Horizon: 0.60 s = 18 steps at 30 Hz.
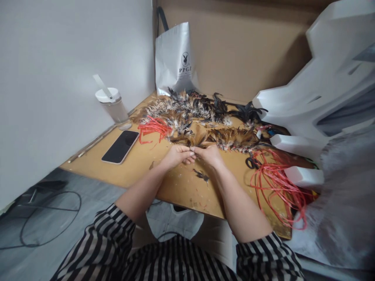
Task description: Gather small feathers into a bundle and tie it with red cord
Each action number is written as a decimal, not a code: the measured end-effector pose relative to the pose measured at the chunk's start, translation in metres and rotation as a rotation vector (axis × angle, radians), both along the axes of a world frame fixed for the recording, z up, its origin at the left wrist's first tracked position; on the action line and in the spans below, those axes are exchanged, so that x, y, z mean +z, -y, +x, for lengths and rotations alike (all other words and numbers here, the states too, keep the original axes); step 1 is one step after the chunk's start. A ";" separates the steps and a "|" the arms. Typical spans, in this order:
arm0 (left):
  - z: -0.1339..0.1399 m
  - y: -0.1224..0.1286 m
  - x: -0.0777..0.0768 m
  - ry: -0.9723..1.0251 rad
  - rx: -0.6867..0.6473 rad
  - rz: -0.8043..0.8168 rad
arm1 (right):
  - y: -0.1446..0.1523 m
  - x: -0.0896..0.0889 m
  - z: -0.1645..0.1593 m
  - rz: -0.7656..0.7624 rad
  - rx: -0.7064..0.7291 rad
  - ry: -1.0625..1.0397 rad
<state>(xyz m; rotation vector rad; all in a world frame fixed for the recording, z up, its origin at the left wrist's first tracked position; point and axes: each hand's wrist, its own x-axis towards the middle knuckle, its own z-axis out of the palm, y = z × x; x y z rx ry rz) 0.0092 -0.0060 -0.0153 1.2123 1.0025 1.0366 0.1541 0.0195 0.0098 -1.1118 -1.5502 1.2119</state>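
My left hand (180, 154) and my right hand (208, 154) meet over the near middle of the table, thumbs and fingertips pinched together. From the pinch a small bunch of brown feathers (199, 136) fans out away from me; the quill ends are hidden by my fingers. Just beyond lies a row of golden-brown feathers (233, 137). One small dark feather tuft (201, 175) rests on the table below my hands. Left of the bunch is a heap of short red strips (154, 128).
A phone (120, 146) and a lidded cup (113, 105) are on the left. Speckled feather bunches (190, 107) line the back before a silver bag (174, 58). On the right are black-handled scissors (251, 161), tangled red strips (274, 183) and white foam pieces (304, 176).
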 end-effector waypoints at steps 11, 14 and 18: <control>-0.004 0.000 -0.004 0.019 0.007 -0.073 | -0.003 -0.008 -0.002 -0.112 0.109 -0.171; -0.006 -0.001 0.000 0.177 0.029 -0.121 | -0.005 -0.009 -0.002 -0.203 0.113 -0.206; -0.009 -0.004 0.001 0.391 0.115 -0.186 | -0.003 -0.010 -0.006 0.002 0.070 -0.116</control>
